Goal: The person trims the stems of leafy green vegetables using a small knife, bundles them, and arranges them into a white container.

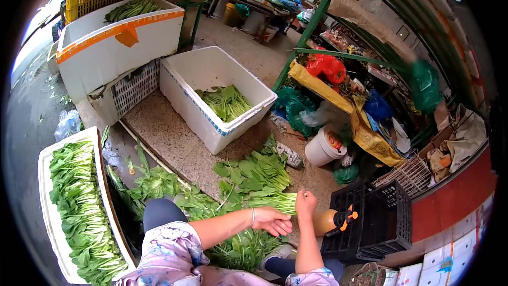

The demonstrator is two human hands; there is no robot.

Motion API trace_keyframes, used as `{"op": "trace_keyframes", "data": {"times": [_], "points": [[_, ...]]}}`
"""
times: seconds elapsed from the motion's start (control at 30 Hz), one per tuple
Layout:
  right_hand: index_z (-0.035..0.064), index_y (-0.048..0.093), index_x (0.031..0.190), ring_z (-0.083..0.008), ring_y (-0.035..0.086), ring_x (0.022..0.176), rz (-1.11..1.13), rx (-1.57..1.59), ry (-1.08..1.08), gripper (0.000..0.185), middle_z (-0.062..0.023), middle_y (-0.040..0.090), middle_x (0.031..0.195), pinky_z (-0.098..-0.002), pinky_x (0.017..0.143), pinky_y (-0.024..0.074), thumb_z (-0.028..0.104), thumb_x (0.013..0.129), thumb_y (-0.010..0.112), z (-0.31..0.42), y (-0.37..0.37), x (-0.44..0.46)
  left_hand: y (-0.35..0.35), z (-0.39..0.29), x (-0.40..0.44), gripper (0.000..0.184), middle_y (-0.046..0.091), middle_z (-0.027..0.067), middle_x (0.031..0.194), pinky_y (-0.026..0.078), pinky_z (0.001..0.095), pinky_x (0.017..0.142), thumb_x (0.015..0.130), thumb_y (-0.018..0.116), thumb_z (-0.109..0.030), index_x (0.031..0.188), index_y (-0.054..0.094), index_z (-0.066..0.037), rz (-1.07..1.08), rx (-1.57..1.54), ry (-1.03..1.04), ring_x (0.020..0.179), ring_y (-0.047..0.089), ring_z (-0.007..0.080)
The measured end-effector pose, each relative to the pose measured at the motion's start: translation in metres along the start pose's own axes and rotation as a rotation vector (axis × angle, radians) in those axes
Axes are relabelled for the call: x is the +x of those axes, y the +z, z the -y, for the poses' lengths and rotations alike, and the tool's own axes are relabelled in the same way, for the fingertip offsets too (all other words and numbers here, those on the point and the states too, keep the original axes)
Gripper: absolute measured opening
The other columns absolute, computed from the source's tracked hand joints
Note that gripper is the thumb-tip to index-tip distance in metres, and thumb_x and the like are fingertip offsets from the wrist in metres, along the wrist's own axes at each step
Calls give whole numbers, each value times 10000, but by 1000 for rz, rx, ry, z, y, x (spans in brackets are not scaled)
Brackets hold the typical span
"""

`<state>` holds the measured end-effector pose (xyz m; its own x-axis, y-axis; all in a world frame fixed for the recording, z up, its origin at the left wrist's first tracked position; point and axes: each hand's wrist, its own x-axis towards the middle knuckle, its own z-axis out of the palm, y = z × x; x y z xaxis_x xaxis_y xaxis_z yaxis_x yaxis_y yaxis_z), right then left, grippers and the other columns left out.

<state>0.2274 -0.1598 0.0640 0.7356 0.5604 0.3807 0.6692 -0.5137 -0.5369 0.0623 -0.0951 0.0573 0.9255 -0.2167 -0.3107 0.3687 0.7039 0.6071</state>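
Note:
My right hand (306,204) is closed at the stem ends of a bunch of leafy greens (280,202), whose leaves point left. Just below those stems is my left hand (273,221), its fingers loosely stretched and nothing visible in them. A pile of leafy greens (259,172) lies on the ground beyond my hands. Loose leaves (243,249) cover the ground beneath my left forearm. Right of my right hand stands a spray bottle (324,222) with an orange nozzle.
At the left, a white foam box (99,153) holds rows of greens. Another foam box (172,77) ahead holds a few greens, and a third (119,47) stands behind it. Black crates (389,222), a white bucket (319,149) and a cluttered rack (309,26) stand to the right.

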Motion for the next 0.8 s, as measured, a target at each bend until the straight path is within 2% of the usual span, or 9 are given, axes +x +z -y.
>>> {"op": "trace_keyframes", "data": {"times": [0.07,0.2,0.23,0.33,0.5,0.6,0.73,0.77,0.8], "points": [[-24,578,680,-393,552,611,31,-38,-2,290,-227,556,612,-435,581,438,249,769,534,23,-33,-8,13,-23,-24,285,636,81,790,492,247,569,855,541,-313,807,597,-38,26,147,93,696,626,173],[30,587,701,-346,579,626,138,-18,-362,169,-171,591,692,-398,548,458,192,749,582,53,-74,-34,-17,-29,-12,320,592,71,935,471,219,680,756,679,-232,945,532,-19,-46,481,548,829,567,112],[39,582,691,-322,571,589,188,81,-508,153,-144,579,666,-382,521,455,183,742,585,58,-80,-40,-8,-36,-22,623,515,89,1083,433,277,820,634,775,-283,1088,453,-4,-46,799,585,1001,484,139],[61,574,668,-270,540,511,246,204,-744,120,-92,539,608,-343,462,439,168,720,591,75,-97,-53,22,-37,-37,909,466,108,1125,309,313,960,522,827,-345,1207,355,21,278,999,457,1074,417,202],[101,570,653,-199,472,416,252,302,-1064,68,-37,447,532,-296,384,387,163,663,598,93,-115,-60,46,-17,-32,545,561,61,905,399,257,828,607,791,-172,1026,495,14,416,1054,182,903,502,123],[103,571,655,-197,471,422,219,324,-1095,73,-36,441,543,-299,389,390,171,662,597,92,-118,-57,62,-11,-38,355,566,33,840,445,251,722,676,747,-128,923,522,-11,584,621,352,799,524,94],[50,602,752,-214,569,611,251,555,-936,260,-76,572,705,-312,536,463,280,789,486,93,-113,-37,61,-15,-54,257,568,24,732,478,258,634,727,691,-113,912,529,-39,34,980,427,707,552,102],[1,594,896,-175,566,738,366,743,-659,508,-78,601,808,-295,608,432,459,860,377,86,-114,-33,66,-23,-64,342,569,19,838,464,264,686,696,700,-123,984,532,-48,38,816,430,750,533,98],[18,588,921,-142,561,730,356,767,-427,441,-56,600,801,-265,604,422,406,878,384,69,-100,-21,63,-26,-70,377,576,19,825,464,268,699,697,691,-111,1030,528,-44,-8,731,444,757,540,105]]}}
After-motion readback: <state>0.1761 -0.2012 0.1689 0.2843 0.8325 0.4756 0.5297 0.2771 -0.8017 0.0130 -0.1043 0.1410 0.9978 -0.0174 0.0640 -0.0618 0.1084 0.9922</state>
